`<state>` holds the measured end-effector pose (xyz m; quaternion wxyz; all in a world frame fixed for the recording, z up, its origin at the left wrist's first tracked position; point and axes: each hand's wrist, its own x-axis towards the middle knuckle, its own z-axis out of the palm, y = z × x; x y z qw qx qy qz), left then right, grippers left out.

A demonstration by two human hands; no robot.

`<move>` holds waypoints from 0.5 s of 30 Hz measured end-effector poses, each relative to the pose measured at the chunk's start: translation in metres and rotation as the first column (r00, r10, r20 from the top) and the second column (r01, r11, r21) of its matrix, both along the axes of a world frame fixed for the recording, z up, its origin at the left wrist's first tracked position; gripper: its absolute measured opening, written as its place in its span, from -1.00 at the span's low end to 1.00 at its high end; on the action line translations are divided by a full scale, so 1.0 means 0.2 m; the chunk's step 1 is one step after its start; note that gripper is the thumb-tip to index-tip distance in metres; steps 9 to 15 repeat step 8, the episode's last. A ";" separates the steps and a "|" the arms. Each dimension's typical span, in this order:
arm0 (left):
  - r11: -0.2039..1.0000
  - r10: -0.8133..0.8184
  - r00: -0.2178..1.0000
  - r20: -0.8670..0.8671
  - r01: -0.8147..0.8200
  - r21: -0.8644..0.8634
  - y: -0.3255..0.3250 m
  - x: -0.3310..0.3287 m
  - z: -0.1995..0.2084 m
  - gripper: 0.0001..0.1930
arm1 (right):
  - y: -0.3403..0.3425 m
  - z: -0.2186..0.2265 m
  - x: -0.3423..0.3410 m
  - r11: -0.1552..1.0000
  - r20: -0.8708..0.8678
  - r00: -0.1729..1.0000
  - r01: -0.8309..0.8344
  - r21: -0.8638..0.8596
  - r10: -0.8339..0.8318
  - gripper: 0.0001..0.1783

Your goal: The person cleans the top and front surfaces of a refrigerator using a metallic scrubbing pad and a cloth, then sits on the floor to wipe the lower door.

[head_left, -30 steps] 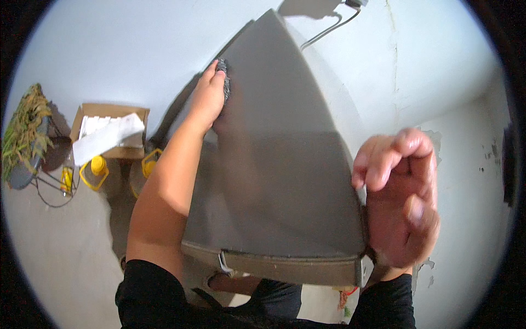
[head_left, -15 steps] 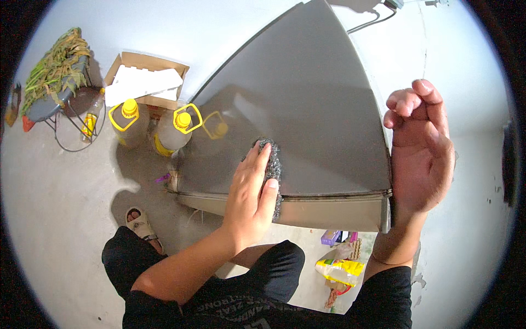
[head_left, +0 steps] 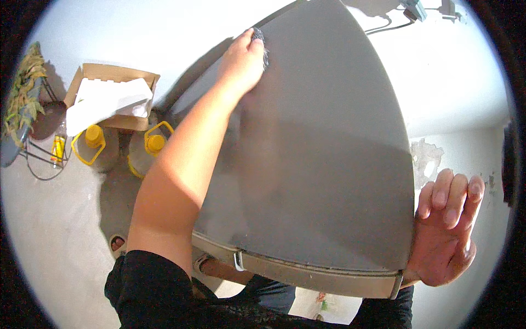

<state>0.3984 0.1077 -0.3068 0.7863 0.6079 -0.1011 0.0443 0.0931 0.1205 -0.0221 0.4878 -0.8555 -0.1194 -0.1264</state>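
The left hand (head_left: 241,60) reaches far forward with the arm stretched out, its fingers closed down on a dark scouring pad (head_left: 259,44) that it presses flat against the far part of a grey panel (head_left: 329,164). Only a dark edge of the pad shows past the fingertips, so its exact material is hard to tell; it looks like wire wool. The right hand (head_left: 444,233) is well apart from the left, at the panel's near right corner, fingers spread open and upright, with the heel of the palm resting against the panel's edge and nothing gripped in it.

The grey panel is wide at the near end and tapers toward the far end, its face smooth and matt. Along its near side runs a beige rim (head_left: 307,271) with metal clips (head_left: 239,260).

Below and to the left, on the floor (head_left: 49,219), stand two clear jugs with yellow caps and handles (head_left: 148,145), just beside an open cardboard box (head_left: 112,96) with white paper in it. Farther left is a potted plant (head_left: 24,96) on a wire stand. A white wall (head_left: 455,77) lies behind the panel, with a cable (head_left: 392,24) running along it.
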 end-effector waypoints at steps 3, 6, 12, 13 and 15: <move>0.990 -0.141 0.988 -0.062 0.140 -0.020 -0.11 0.18 -0.03 -0.40 | 0.04 0.05 0.00 0.999 -0.033 0.999 -0.004 -0.036 0.003 -0.38; 0.996 -0.088 0.994 -0.059 0.088 -0.005 -0.05 0.18 -0.06 -0.40 | 0.04 0.01 0.02 0.998 0.042 0.997 0.068 0.000 -0.068 -0.35; 0.993 -0.115 0.990 -0.081 0.114 -0.011 -0.10 0.00 -0.06 -0.39 | 0.11 0.04 -0.03 0.982 0.095 0.979 0.186 -0.036 -0.182 -0.32; 0.993 -0.115 0.990 -0.081 0.114 -0.011 -0.10 0.00 -0.06 -0.39 | 0.11 0.04 -0.03 0.982 0.095 0.979 0.186 -0.036 -0.182 -0.32; 0.993 -0.115 0.990 -0.081 0.114 -0.011 -0.10 0.00 -0.06 -0.39 | 0.11 0.04 -0.03 0.982 0.095 0.979 0.186 -0.036 -0.182 -0.32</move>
